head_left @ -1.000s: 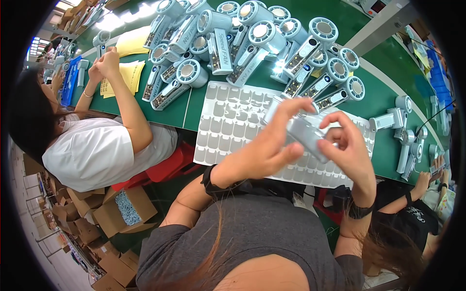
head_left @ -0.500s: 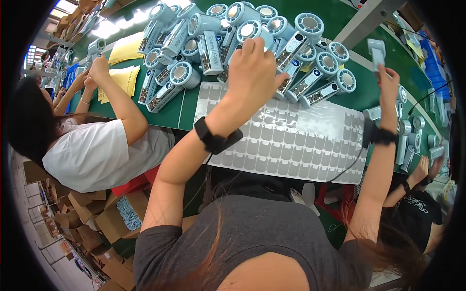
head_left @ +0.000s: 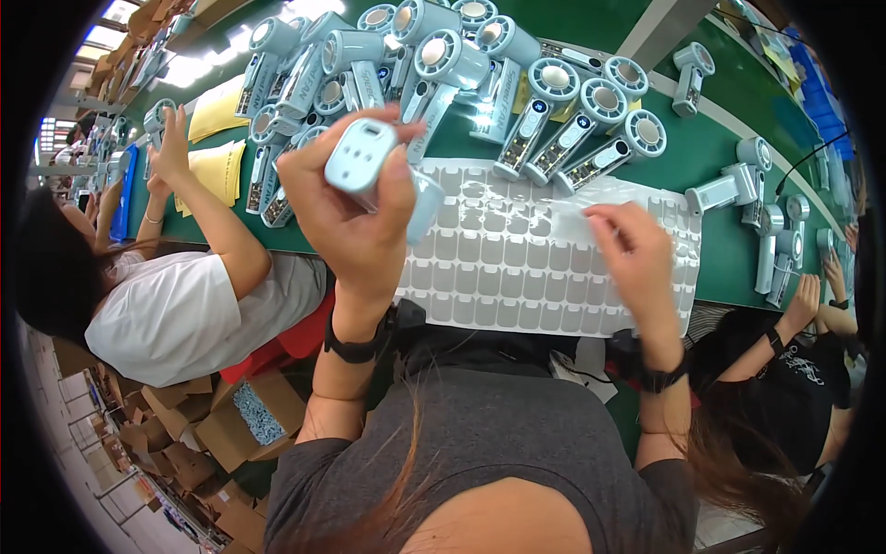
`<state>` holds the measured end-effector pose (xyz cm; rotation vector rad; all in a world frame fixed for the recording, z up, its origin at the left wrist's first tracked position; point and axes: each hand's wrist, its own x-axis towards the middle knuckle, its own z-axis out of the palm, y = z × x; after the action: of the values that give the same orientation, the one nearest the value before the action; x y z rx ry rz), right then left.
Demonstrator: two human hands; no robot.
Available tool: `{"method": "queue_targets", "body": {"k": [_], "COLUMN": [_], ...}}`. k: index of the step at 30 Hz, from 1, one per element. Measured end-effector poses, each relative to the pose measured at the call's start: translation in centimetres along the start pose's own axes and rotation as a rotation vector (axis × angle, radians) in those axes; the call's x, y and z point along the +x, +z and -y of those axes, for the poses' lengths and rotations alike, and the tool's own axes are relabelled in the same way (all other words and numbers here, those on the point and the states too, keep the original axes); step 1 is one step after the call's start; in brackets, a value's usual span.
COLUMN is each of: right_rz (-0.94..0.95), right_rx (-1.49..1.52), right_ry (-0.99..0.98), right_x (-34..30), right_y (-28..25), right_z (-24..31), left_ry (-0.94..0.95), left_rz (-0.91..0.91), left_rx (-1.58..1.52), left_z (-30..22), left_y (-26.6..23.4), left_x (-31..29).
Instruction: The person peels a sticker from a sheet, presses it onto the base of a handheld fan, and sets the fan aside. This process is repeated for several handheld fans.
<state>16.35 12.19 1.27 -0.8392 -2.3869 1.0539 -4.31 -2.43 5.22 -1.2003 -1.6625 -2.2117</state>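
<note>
My left hand [head_left: 346, 231] is wrapped round a light blue handheld fan [head_left: 362, 159], raised in front of the pile. The end of its handle, with a slot and small holes, faces up toward me; my fingers hide part of the fan. Below and right of it lies a sheet of grey rounded stickers [head_left: 489, 282] on clear backing. Over the sheet's right part is my right hand [head_left: 637, 254], thumb and fingertips pinched together at its shiny film. Whatever may be between those fingertips is too small to make out.
Many similar fans [head_left: 443, 60] are heaped beyond the sheet. One fan [head_left: 689, 78] lies alone at the far right, near a metal post [head_left: 660, 32]; several more [head_left: 738, 187] lie right of the sheet. Yellow papers [head_left: 217, 175] lie left, beside a co-worker [head_left: 185, 305]. Another person sits right.
My left hand has drawn back from the pile, now with a fan in it. My right hand let go of a fan at the far right and came left over the sheet.
</note>
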Motion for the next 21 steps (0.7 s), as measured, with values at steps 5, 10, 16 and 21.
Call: {"method": "queue_targets", "body": {"k": [5,10,16,21], "right_rz": [-0.127,-0.228,-0.246,-0.31], "right_rx": [-0.009,-0.116,-0.006,-0.048], "right_ry": [-0.015,-0.001,0.115,0.05], "right_x": [-1.3,-1.1,-1.4,-0.9], "right_y": [5.5,7.2,7.5,7.9], "right_z": [-0.2,0.1,0.1,0.1], "left_ry": [0.045,0.105,0.104,0.155], "left_rz": [0.034,-0.01,0.149,0.262], "left_rx": [0.093,0.095,0.144,0.148], "left_z": [2.0,2.8,2.7,2.3], "left_y": [-0.4,0.1,-0.1,-0.3], "left_x": [-2.6,-4.2,-4.5,-4.4]}}
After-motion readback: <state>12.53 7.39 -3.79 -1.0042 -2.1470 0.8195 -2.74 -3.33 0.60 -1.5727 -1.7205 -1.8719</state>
